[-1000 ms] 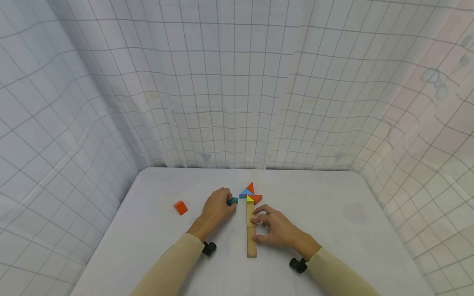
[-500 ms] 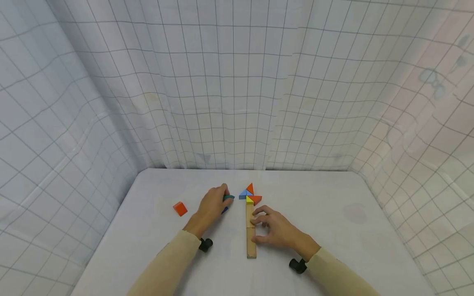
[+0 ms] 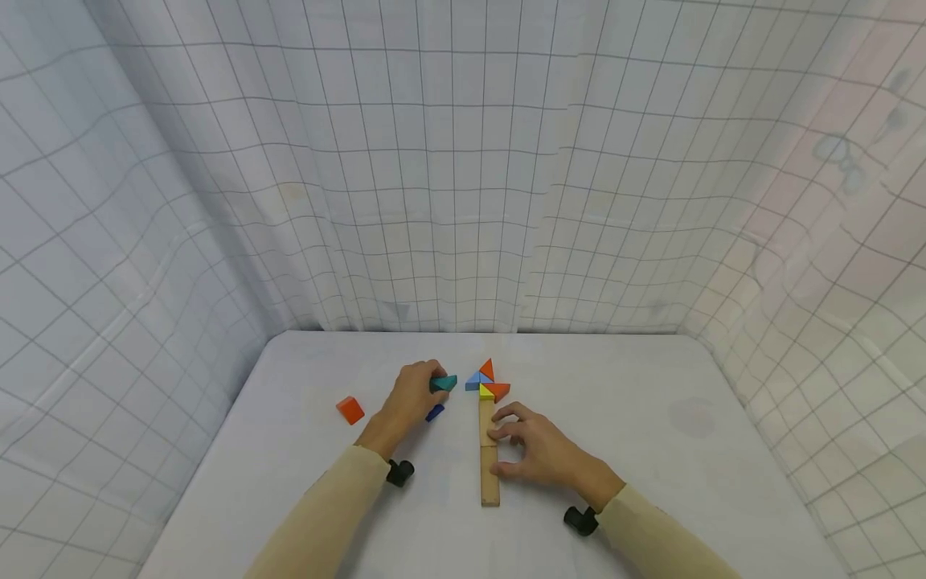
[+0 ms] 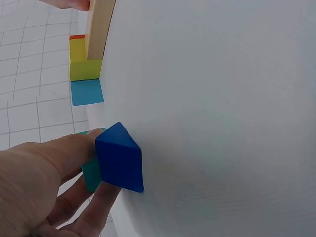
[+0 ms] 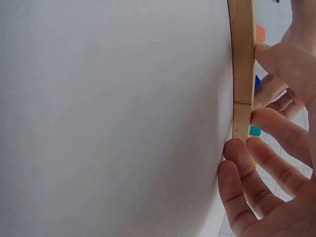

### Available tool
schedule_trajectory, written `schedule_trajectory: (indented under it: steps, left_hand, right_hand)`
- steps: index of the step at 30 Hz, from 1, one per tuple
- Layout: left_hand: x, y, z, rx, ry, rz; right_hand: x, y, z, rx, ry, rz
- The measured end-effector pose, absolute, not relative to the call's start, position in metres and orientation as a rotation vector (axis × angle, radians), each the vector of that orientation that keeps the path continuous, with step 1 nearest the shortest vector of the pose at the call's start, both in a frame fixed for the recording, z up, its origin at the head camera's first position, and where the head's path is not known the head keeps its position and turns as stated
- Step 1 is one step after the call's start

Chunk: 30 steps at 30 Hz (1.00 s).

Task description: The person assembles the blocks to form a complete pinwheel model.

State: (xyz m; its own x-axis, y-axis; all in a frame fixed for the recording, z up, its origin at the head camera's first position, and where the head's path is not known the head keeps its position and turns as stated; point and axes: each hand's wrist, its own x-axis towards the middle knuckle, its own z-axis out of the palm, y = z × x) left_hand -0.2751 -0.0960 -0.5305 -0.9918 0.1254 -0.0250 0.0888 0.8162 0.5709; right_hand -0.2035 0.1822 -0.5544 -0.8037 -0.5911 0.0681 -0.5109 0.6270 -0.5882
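Observation:
My left hand pinches a teal triangular block between thumb and fingers, left of a row of coloured blocks. A dark blue triangular block stands on the table just below that hand; in the left wrist view the blue block overlaps the thumb and the teal block. Two wooden bars lie end to end in a line. My right hand rests beside them, with thumb and fingertips touching their right side; in the right wrist view its fingertips span the joint between the bars.
At the far end of the bars sit a yellow triangular block, light blue triangles, an orange triangle and another orange triangle. An orange block lies alone on the left of the white table. Gridded curtains surround it.
My left hand has drawn left and slightly away with the teal block. The dark blue block, mostly hidden by the hand before, now shows below it. My right hand has stayed in place.

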Motion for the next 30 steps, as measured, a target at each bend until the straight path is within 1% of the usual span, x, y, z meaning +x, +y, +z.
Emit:
schedule_trajectory:
  steps: [19, 30]
  left_hand:
    - [-0.290, -0.093, -0.542, 0.393, 2.943, 1.100]
    - [-0.293, -0.090, -0.543, 0.410, 2.912, 1.117]
  right_hand:
    - [-0.205, 0.182, -0.555, -0.903, 2.697, -0.910]
    - [-0.202, 0.183, -0.553, -0.921, 2.713, -0.906]
